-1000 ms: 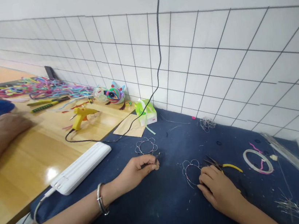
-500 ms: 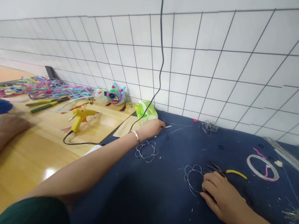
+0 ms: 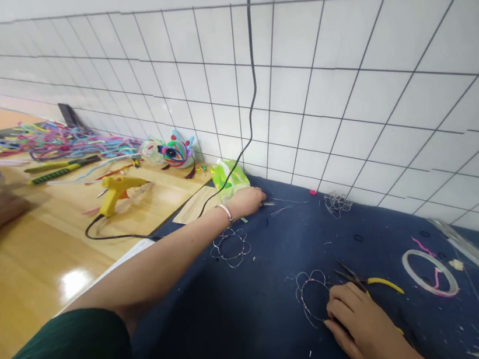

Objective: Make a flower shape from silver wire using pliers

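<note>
While a yellow plastic glue gun is parked on the wooden table, a flower-shaped silver wire ring with pink beads is laid out on the dark blue cloth. The left hand is stretched past it beside the green-and-white soft pack; can't be told if anything's clamped in its bunched fingers. Further right, a second, part-petalled beaded wire ring is pinched at its edge by the right hand, yellow-handled pliers partly hidden behind.
</note>
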A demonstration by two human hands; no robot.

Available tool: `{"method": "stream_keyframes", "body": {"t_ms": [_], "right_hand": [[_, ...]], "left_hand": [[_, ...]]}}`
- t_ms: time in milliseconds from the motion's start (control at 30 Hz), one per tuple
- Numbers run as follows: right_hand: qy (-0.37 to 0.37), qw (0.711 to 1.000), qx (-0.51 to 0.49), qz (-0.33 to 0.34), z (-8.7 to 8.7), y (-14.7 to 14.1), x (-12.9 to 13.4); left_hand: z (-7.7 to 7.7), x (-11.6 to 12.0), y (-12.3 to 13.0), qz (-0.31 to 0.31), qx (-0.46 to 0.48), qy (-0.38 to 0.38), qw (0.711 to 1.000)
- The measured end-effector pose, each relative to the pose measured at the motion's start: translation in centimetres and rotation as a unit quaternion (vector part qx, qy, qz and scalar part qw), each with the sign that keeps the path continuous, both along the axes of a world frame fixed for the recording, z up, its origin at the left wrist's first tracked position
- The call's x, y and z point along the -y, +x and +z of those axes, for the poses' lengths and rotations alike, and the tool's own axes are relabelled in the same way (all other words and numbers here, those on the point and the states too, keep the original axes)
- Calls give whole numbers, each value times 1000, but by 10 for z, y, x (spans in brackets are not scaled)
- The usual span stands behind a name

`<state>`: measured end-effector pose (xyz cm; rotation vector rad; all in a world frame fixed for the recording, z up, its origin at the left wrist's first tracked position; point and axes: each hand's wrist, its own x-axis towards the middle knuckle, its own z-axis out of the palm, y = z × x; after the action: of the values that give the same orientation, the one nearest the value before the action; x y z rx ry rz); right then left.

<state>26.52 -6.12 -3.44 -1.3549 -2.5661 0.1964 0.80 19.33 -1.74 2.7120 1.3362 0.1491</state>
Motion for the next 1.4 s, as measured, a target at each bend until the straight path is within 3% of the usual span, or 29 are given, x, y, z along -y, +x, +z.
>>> {"method": "stream_keyframes", "body": {"t_ms": [233,467,833,1167,1267,1400], "right_hand": [[3,1000,9,-4,-1,0,1],[-6,1000,12,-8,0,1,2],[-5,1000,14,-7,0,1,2],[13,1000,-7,4,-6,4,0],[20,1000,-13,5,-6,3,0],[25,1000,-10,2,-5,1,0]], "left_hand": [[-9,11,43,15,7,7,1000],[-10,-5,65,32,-3,-47,998],[2,12,45,-30,123,-154,980],[26,-2,-13,-11,154,-67,986],[22,1,-16,-6,149,-39,988],[3,9,10,-15,134,-2,991]]}}
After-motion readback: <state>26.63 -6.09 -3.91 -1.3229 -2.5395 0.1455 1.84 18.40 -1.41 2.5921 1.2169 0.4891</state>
